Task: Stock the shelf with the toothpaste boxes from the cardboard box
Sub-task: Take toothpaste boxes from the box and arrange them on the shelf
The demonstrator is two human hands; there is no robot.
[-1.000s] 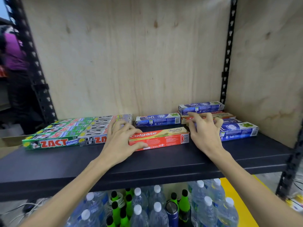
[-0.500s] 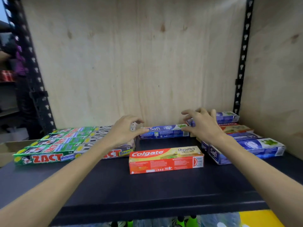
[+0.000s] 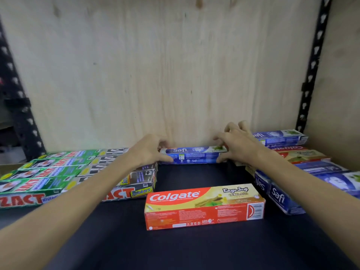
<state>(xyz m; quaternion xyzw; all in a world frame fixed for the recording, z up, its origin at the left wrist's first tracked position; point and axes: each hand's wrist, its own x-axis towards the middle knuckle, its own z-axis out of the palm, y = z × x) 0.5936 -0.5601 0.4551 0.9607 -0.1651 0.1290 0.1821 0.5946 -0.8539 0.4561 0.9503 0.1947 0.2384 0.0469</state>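
Note:
A blue Safi toothpaste box (image 3: 194, 155) lies lengthwise at the back of the dark shelf (image 3: 185, 248), against the plywood wall. My left hand (image 3: 150, 151) grips its left end with thumb in front and fingers curled over the top. My right hand (image 3: 236, 145) grips its right end the same way. A red and yellow Colgate box (image 3: 204, 206) lies alone nearer the front, between my forearms, touched by neither hand. The cardboard box is not in view.
Green and black Zact boxes (image 3: 48, 178) fill the shelf's left side in rows. More Safi boxes (image 3: 282, 197) and Colgate boxes (image 3: 298, 152) are stacked on the right. A black perforated upright (image 3: 313, 65) stands at the back right corner.
Both hands left the Colgate box and reached back to the Safi box by the wall, closing on its two ends. The camera moved closer to the shelf.

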